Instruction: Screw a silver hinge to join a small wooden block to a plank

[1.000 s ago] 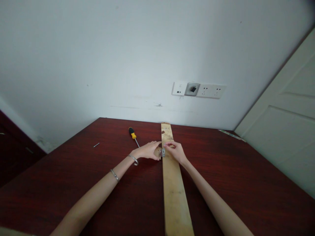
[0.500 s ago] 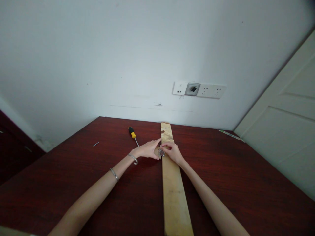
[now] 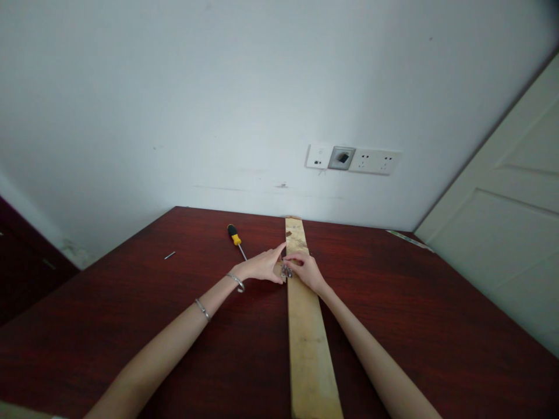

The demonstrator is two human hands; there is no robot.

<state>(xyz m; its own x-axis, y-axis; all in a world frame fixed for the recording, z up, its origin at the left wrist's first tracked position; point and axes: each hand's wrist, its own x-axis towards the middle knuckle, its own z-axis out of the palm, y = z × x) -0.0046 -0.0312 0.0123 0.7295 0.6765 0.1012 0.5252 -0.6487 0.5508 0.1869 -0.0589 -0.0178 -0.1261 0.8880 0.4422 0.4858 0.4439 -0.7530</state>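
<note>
1. The left hand grasps a small wooden piece.
2. The right hand has its fingertips at the metal fitting between both hands; whether they grip it, I cannot tell.
3. The plank runs beneath the right hand.

Both bare arms reached forward and inward, the left grip spread wide, the right grip pinched
</note>
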